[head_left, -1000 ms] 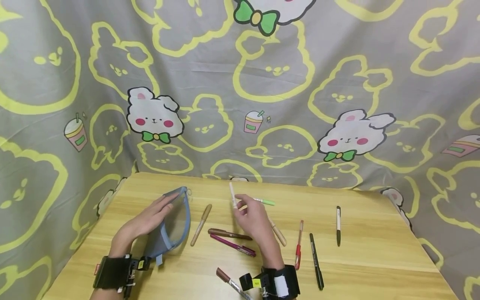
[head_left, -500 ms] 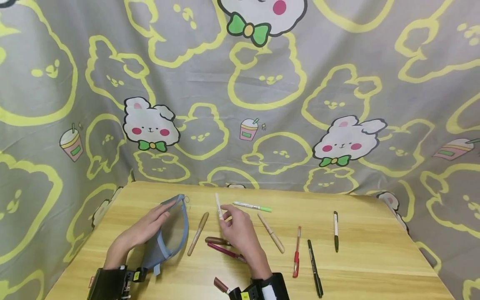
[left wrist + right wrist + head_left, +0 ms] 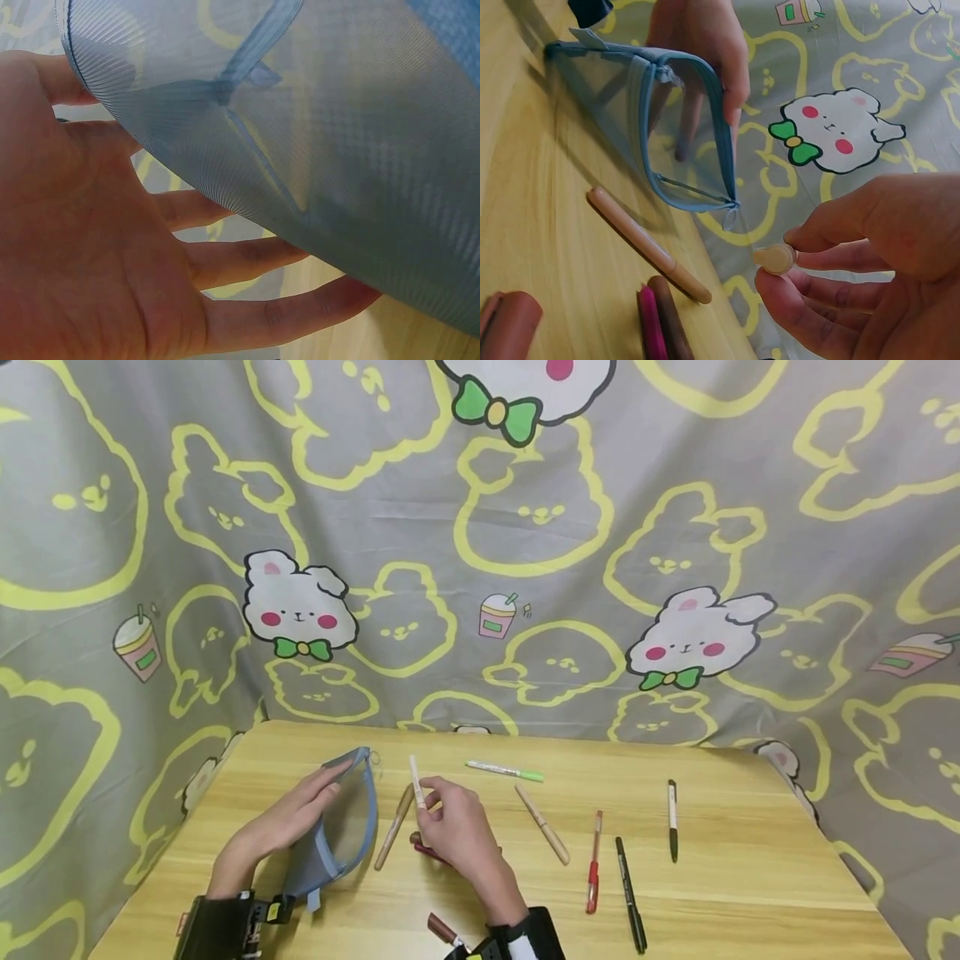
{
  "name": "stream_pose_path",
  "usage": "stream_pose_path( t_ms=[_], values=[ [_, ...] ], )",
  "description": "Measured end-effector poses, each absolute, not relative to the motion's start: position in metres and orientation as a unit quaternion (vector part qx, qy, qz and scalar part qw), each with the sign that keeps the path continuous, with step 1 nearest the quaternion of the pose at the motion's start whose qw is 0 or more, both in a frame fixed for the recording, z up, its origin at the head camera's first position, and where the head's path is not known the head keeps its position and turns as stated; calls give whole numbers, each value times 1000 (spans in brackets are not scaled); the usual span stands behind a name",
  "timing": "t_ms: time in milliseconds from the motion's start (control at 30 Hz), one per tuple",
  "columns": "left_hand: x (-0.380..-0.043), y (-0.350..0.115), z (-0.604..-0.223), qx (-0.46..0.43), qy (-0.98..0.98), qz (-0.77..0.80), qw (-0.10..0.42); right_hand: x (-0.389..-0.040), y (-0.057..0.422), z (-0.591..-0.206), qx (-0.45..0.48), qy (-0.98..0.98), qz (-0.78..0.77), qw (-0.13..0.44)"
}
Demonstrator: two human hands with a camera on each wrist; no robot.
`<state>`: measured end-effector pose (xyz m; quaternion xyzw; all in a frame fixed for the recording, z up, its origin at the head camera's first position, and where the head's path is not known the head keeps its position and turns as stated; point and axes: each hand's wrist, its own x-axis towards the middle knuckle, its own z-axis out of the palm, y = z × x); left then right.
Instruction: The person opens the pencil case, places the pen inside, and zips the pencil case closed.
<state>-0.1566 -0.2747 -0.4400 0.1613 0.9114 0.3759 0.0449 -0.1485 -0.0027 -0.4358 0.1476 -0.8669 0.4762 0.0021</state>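
My left hand (image 3: 296, 806) lies with extended fingers against a blue mesh pencil pouch (image 3: 372, 806), whose mouth gapes toward the right. In the left wrist view the fingertips (image 3: 251, 259) disappear behind the see-through mesh. My right hand (image 3: 457, 827) pinches a slim white pen (image 3: 415, 772) between thumb and fingers, tip end up, just right of the pouch mouth. Seen end-on in the right wrist view, the pen (image 3: 776, 259) shows a pale round end. A tan pen (image 3: 393, 831) rests on the table between the pouch and the right hand.
Under the right hand lie a magenta pen (image 3: 651, 319) and a brown pen (image 3: 669, 319). A brown-capped marker (image 3: 442, 928) is nearer me. Rightward are a green-capped pen (image 3: 502, 770), a beige pen (image 3: 542, 824), a red pen (image 3: 593, 868), a black pen (image 3: 630, 893) and a white-and-black pen (image 3: 672, 822).
My right hand has moved left with the white pen, toward the pouch, uncovering the green-capped and beige pens. The left hand and the pouch stay in place; the view has tilted slightly.
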Motion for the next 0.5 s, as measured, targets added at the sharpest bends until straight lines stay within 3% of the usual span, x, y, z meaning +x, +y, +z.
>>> stream_pose_path(
  t_ms=[500],
  values=[
    [-156,-271,-437,182,908,375,41,-146,-18,-441,149,-832,531,-50]
  ],
)
